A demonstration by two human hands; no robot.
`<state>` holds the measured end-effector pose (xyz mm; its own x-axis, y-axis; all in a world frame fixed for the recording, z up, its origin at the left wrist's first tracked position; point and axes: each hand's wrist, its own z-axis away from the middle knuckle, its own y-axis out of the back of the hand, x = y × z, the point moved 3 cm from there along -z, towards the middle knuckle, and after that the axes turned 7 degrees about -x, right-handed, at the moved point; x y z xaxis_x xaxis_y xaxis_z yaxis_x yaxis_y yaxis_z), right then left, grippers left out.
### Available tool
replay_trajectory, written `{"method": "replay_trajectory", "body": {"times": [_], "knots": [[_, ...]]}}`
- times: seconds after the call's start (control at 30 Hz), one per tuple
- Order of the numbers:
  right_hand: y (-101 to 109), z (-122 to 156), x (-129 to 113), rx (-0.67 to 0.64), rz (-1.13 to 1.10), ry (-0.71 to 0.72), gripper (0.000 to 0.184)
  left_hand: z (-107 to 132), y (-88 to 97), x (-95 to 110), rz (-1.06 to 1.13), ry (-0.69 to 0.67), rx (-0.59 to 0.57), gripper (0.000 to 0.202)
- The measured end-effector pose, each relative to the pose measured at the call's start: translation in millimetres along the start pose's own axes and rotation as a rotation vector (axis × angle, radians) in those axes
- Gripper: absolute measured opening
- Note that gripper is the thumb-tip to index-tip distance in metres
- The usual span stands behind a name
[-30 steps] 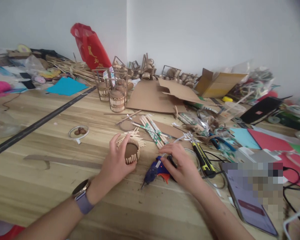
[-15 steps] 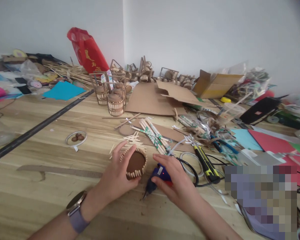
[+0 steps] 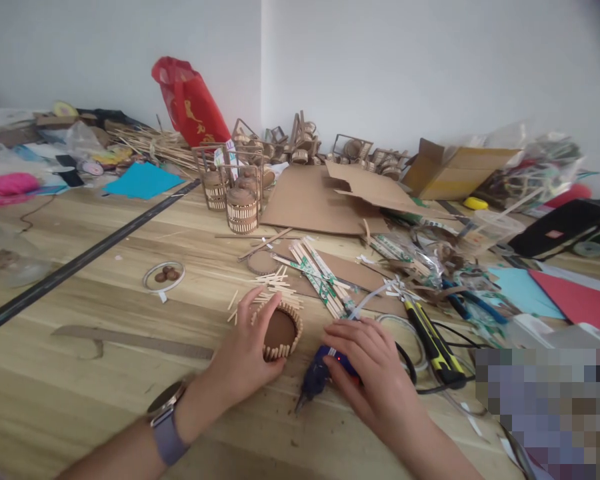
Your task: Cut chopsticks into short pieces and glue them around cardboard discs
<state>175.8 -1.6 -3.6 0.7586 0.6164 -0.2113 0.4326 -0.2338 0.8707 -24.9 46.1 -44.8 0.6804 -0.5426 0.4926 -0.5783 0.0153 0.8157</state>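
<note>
My left hand, with a watch on its wrist, curves its thumb and fingers around a small round cardboard tub. Short wooden sticks stand upright side by side along the tub's rim, and its brown floor shows inside. To the right, my right hand has its thumb and fingers around the body of a blue glue gun. A red light glows on the gun, and its nozzle points down and left at the table. Loose cut sticks lie scattered just behind the tub.
Wrapped chopsticks and a yellow-black utility knife lie beyond my right hand. A cardboard strip and a white ring around brown beads are on the left. Finished lidded baskets stand behind, near cardboard sheets.
My right hand has closed from a spread pose onto the glue gun. The left hand keeps its hold on the tub. The whole view has shifted, with things appearing further right.
</note>
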Motion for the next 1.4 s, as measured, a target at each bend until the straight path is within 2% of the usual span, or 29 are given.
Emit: {"method": "replay_trajectory", "body": {"times": [0.2,0.37,0.5,0.67,0.77,1.0,1.1,1.2,1.3,1.4], "knots": [[-2,-4,0,-0.018,-0.02,0.007,0.018,0,-2.0,-2,0.002,-0.003,0.016,0.102],[-5,-19,-9,-0.103,-0.036,0.021,0.027,-1,-3.0,-3,0.014,-0.012,0.034,0.101],[-17,-37,-16,-0.212,-0.028,0.024,0.031,-1,-6.1,-5,0.049,-0.004,0.026,0.1],[-31,-56,-19,-0.378,0.055,0.056,0.002,-1,-9.1,-7,0.06,0.019,0.0,0.098],[-32,-63,-22,-0.489,0.098,0.041,0.01,-2,-8.6,-6,0.06,0.047,-0.003,0.095],[-29,-73,-26,-0.736,0.047,-0.048,0.01,-2,-6.6,-6,0.1,0.037,-0.06,0.095],[-26,-74,-25,-0.746,0.034,-0.041,0.01,0,-5.0,-5,0.104,0.001,-0.064,0.096],[-18,-73,-24,-0.724,0.019,-0.035,0.011,3,1.7,-1,0.08,-0.085,-0.002,0.099],[-3,-75,-19,-0.66,0.004,-0.053,0.01,6,11.2,4,0.061,-0.158,0.082,0.096],[17,-84,-1,-0.555,0.043,-0.107,0.008,7,17.3,6,0.038,-0.162,0.167,0.088]]}}
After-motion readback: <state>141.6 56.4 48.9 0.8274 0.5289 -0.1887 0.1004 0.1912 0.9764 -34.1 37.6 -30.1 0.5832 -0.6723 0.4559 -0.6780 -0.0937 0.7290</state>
